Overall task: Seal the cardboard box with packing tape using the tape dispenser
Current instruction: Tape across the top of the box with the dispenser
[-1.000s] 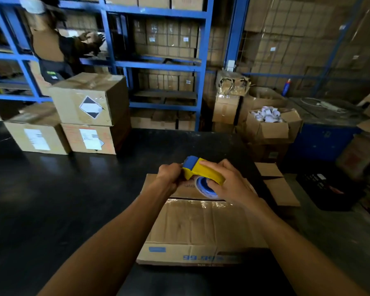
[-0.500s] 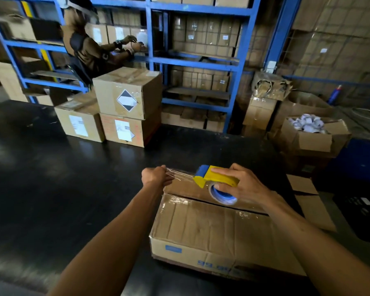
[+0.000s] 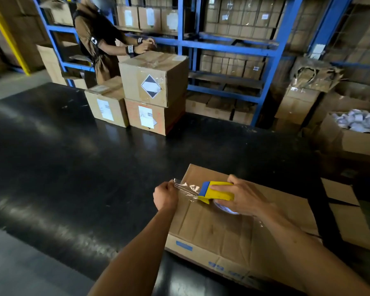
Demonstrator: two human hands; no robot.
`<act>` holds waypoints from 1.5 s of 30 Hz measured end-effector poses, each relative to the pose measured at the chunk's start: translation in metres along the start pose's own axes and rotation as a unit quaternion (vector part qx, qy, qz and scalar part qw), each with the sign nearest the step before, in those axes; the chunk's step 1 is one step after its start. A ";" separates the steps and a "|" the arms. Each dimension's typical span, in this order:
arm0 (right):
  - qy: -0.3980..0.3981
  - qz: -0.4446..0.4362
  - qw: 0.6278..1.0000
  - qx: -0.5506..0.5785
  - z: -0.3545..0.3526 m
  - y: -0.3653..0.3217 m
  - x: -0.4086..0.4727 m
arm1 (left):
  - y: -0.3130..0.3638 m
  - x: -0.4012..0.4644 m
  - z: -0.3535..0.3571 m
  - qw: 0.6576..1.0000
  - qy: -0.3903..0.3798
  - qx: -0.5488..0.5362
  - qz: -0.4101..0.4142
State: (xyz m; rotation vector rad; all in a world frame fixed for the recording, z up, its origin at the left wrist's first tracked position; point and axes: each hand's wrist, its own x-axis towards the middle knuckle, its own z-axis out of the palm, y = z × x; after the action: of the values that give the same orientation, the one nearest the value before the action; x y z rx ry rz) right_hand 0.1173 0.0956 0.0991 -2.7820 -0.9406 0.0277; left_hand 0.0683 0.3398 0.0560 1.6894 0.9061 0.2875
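A flat brown cardboard box (image 3: 218, 229) with blue print on its near side lies on the black table (image 3: 73, 167), in front of me and to the right. My right hand (image 3: 241, 197) grips a yellow and blue tape dispenser (image 3: 217, 192) above the box's left half. A strip of clear packing tape (image 3: 186, 189) stretches left from the dispenser. My left hand (image 3: 165, 197) pinches the tape's free end over the box's left edge. Most of the tape roll is hidden under my right hand.
Three sealed boxes (image 3: 152, 92) are stacked at the table's far side, where another person (image 3: 98, 39) handles the top one. Blue shelving (image 3: 222, 45) full of cartons stands behind. Open cartons (image 3: 350, 133) and loose cardboard flaps (image 3: 346, 212) sit to the right.
My left hand has drawn the tape's end away from the dispenser, so a clear strip now spans between my hands. My view has swung left, shifting the box rightward in frame.
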 end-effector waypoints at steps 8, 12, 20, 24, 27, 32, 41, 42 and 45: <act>-0.030 0.002 1.000 -0.001 0.011 0.003 0.005 | -0.028 0.021 0.010 0.996 -0.012 -0.003 -0.086; -0.035 -0.001 0.999 0.008 0.012 0.007 0.007 | -0.032 0.025 0.015 0.992 -0.030 0.017 -0.117; -0.036 -0.024 0.999 -0.005 0.014 0.011 0.013 | -0.024 0.016 0.012 0.986 -0.050 0.142 -0.065; -0.052 -0.024 0.998 -0.018 0.011 0.010 0.016 | -0.028 0.017 0.005 0.965 -0.081 0.240 0.066; -0.059 -0.019 0.998 -0.024 0.009 0.008 0.016 | -0.038 0.013 0.003 0.927 -0.159 0.251 0.231; -0.071 -0.008 0.997 -0.008 0.007 0.007 0.017 | -0.051 0.014 0.007 0.869 -0.261 0.299 0.296; -0.105 -0.030 0.993 -0.049 0.000 0.002 0.021 | -0.057 0.022 0.000 0.831 -0.327 0.331 0.306; -0.104 -0.028 0.992 -0.060 0.000 0.001 0.022 | -0.057 0.022 -0.001 0.830 -0.328 0.335 0.303; -0.097 -0.021 0.991 -0.086 -0.002 -0.005 0.027 | -0.055 0.022 -0.002 0.827 -0.336 0.336 0.302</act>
State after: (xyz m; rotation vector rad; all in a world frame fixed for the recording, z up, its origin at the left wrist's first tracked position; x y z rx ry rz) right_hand 0.1363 0.1151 0.1036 -2.9570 -1.0965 0.2249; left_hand 0.0587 0.3599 0.0009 2.4748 -0.1247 -0.2597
